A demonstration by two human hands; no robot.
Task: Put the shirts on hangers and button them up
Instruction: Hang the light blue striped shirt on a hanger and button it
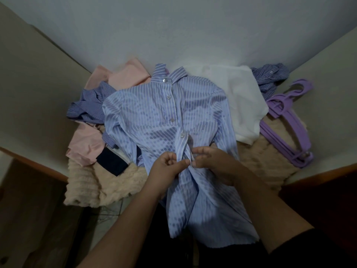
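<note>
Currently buttoning step, judged partway: light-blue white-striped cotton shirt (164, 117) lies front-up on beige ribbed fleece blanket (108, 182), collar far, hem toward person; four upper buttons look fastened. Left hand (167, 167) pinches left placket edge; right hand (210, 163) pinches opposite edge, fingers curled; hands nearly touching at mid-placket, just below lowest closed button. Hanger inside shirt: cannot tell. Next move likely needs button aligned with hole, pushed through. Purple plastic hangers (286, 122) lie well right.

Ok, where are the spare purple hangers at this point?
In the head view the purple hangers lie stacked at the far right of the pile, on the beige blanket, just right of the white shirt and below the checked shirt.
</note>
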